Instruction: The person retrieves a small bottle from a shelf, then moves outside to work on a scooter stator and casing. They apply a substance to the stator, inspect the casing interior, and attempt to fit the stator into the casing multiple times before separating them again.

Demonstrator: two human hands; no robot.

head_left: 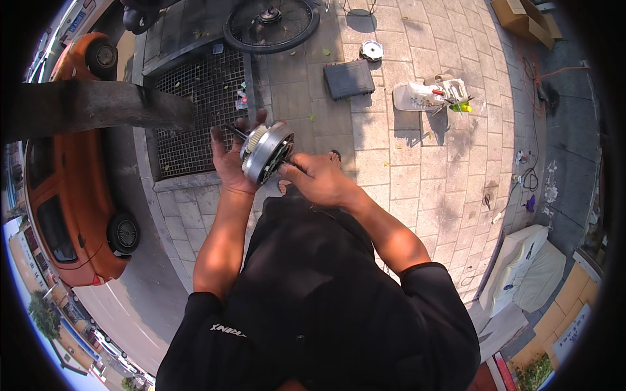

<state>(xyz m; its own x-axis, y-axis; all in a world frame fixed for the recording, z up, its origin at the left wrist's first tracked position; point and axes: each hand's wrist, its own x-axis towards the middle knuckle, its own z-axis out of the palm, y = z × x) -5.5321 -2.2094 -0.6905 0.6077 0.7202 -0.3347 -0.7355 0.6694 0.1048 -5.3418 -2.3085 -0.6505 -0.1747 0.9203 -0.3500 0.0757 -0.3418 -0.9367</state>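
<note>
A round silver hub motor (267, 154) is held tilted in front of my body, its metal ring and pale gear-like side facing left. Dark inner parts with some green show on its right face. My left hand (231, 167) cradles the motor from below and the left, thumb and fingers spread around it. A thin dark rod, axle or cable, sticks out by those fingers. My right hand (321, 181) is closed at the motor's right face, fingers curled near its centre. What exactly its fingertips pinch is hidden.
Ahead on the paving lie a spoked wheel (228, 26), a black case (349, 79), a round silver-white part (372, 51) and a white container (412, 96) with tools. A tree trunk (104, 107) rises over a metal grate (195, 146). Cables (536, 150) run along the right.
</note>
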